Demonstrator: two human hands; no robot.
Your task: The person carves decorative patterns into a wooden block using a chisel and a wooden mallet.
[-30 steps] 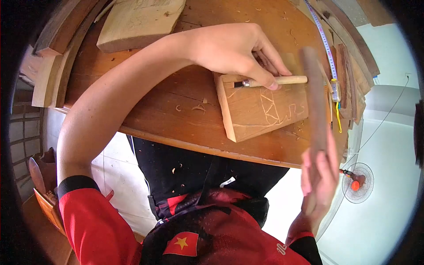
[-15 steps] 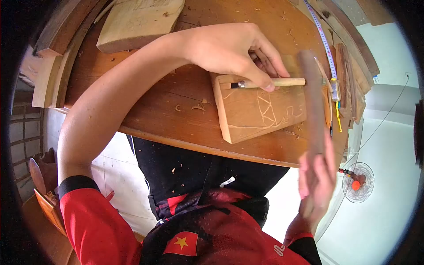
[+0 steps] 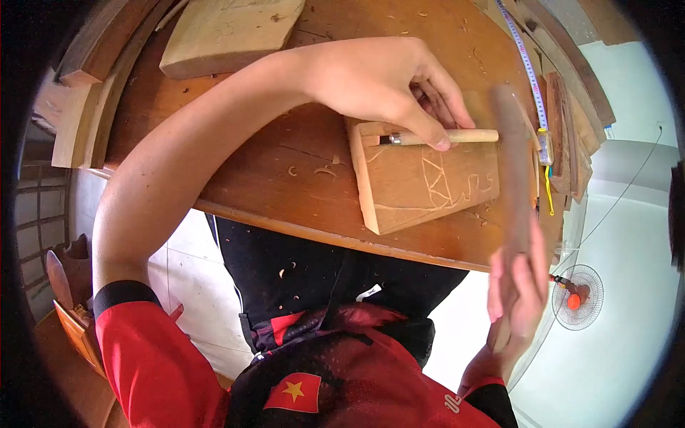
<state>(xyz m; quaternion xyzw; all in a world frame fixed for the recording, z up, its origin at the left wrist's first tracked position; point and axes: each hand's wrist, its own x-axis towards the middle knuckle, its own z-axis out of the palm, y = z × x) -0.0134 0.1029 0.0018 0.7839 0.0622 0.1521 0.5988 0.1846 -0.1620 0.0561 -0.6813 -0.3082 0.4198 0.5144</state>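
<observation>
Left hand [image 3: 389, 85] pinches the chisel [image 3: 471, 135], blade toward nine o'clock, over the carved block [image 3: 399, 178]! Right hand [image 3: 526, 303] wraps a blurred wooden bar [image 3: 512, 157], block at that hand's eleven; shavings [image 3: 325, 170] fleck the table [image 3: 250, 171], fan [image 3: 576, 297] at three.

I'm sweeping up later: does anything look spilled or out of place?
Yes, slightly: wood shavings lie scattered on the table beside the carved board, and on the person's dark clothes, not swept up. The tape measure on the right also looks odd, pulled out rather than wound in.
</observation>
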